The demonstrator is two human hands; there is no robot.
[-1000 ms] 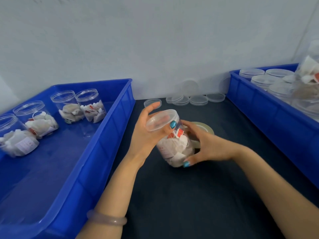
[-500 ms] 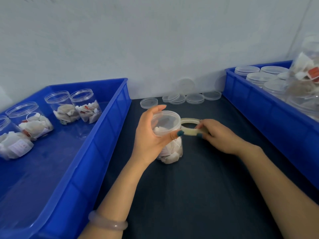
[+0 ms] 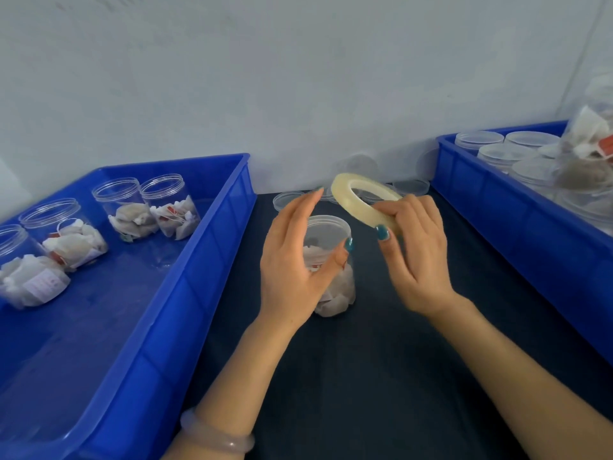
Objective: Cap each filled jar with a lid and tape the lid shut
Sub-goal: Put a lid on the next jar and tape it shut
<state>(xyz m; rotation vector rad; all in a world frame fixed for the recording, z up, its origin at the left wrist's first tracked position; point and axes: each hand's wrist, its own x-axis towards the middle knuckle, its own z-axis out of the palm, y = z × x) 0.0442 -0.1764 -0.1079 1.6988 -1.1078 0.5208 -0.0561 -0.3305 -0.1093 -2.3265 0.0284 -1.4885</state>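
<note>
Right hand (image 3: pixel 418 254) has lifted the tape roll (image 3: pixel 361 200) since the earlier frame: then level with the lid, now above and behind it and tilted, with the end in the hand lowest. Left hand (image 3: pixel 298 260) has loosened from the lid over the same interval.

Left to right:
- Left blue bin (image 3: pixel 185 293) sits on the dark surface (image 3: pixel 381 376). Four uncapped clear jars (image 3: pixel 122 207) of tea bags stand along its far left side, in two pairs
- Pale bracelet (image 3: pixel 215 436) on the left wrist
- Left hand: fingers straight and spread, tips above the lid's far edge; thumb tip against the jar wall just under the lid; palm beside the jar's left side. Fingers not curled round it
- Filled jar (image 3: pixel 335 287) stands upright on the surface between the bins, at centre. Its clear lid (image 3: pixel 328 227) is on. No tape can be made out on it
- Right hand: fingers curled over the roll's outer face, thumb under it, clamped on the roll. Hands apart, jar between them
- Loose clear lids (image 3: pixel 411 185) lie on the surface by the wall, behind the roll
- Right blue bin (image 3: pixel 497 210) holds capped jars (image 3: pixel 524 144). A clear container of tea bags (image 3: pixel 587 144) at its far right is blurred; type unclear
</note>
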